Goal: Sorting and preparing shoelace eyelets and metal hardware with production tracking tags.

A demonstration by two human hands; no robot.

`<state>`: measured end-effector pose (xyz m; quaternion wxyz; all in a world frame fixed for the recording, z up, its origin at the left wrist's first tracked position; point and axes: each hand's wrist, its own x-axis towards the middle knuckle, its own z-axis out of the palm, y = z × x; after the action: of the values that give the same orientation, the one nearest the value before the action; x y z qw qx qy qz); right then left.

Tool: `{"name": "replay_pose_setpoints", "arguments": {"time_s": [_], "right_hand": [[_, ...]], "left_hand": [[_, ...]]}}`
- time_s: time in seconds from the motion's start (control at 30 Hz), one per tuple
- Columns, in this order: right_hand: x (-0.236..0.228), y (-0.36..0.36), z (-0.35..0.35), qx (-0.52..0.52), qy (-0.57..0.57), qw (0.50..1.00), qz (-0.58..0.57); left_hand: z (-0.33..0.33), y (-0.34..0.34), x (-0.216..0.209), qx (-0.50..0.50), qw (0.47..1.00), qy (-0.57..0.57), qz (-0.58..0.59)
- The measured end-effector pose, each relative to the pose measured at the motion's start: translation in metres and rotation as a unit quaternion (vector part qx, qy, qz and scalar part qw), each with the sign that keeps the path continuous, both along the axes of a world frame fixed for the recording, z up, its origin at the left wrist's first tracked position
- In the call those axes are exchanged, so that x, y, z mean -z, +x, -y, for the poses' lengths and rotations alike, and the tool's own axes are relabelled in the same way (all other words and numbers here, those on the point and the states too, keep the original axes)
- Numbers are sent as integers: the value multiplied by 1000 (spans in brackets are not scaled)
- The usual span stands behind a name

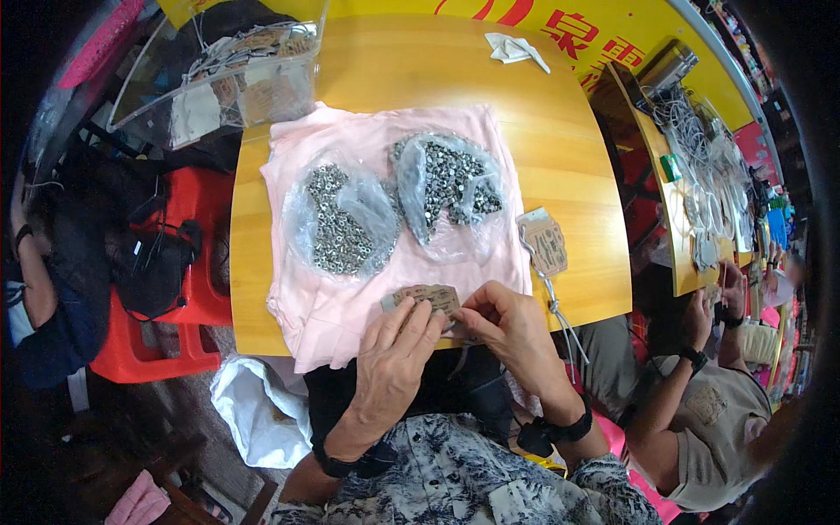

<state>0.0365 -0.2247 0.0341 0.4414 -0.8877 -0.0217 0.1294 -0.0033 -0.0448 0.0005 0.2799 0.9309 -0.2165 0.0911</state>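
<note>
A brown printed cardboard tag [435, 296] is held near the table's front edge, over the pink cloth [302, 337]. My left hand [391, 360] lays its fingers over the tag's lower left part; its thumb is hidden. At the tag's right edge, my right hand [509, 325] pinches with thumb and forefinger. Beyond the hands, two clear plastic bags rest on the cloth. The left bag holds silvery metal rings or nuts [341, 232]; the right one holds darker, shiny small metal pieces [446, 188]. Another cardboard tag [546, 243] with grey cord lies right of the cloth.
A clear bin [293, 92] with tags and cords stands at the far left. A crumpled white tissue [516, 50] lies on the table's far part. Red stools [188, 319] and a white sack [258, 411] are at left. Rightward, a person [700, 420] works beside a cord-covered table.
</note>
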Motion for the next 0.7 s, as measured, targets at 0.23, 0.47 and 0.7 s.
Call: {"name": "replay_pose_setpoints", "arguments": {"time_s": [0.23,0.47,0.7], "right_hand": [[-10,5,12,-50,48,992,-106],[2,10,15,10,71,995,-65],[-3,27,10,-11,43,996,-74]], "left_hand": [[-1,-2,2,36,999,27,9],[5,0,-1,36,998,51,4],[9,0,-6,32,997,65,-20]]}}
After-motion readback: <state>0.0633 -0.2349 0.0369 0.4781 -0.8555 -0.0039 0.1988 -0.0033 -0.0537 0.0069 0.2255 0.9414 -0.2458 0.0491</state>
